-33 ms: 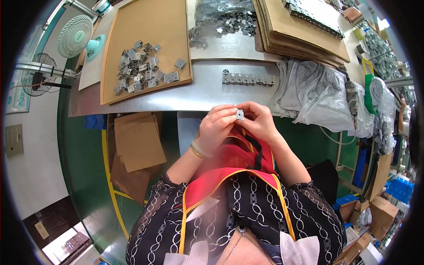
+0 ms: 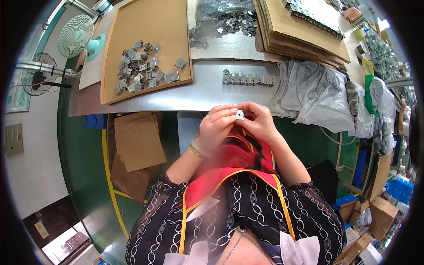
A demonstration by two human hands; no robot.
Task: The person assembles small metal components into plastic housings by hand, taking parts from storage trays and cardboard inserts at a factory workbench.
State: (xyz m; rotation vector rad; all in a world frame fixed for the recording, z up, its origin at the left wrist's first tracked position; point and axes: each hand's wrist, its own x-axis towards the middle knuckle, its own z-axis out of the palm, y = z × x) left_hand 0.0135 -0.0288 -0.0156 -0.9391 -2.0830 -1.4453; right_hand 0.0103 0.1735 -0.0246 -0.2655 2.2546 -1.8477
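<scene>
left hand (image 2: 215,127), right hand (image 2: 261,123) both clamped on one bracket (image 2: 240,115); far row (image 2: 248,79) lined up, likely done; far-left pile (image 2: 140,68) loose, likely left.

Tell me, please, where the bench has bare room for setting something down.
The metal tabletop is bare between the brown tray and the row of metal parts; the tray is bare beyond its loose pile of parts. The right side is crowded with pale bags and stacked boards.

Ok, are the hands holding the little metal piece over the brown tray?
No, the left hand and right hand hold the metal piece right of the brown tray.
</scene>
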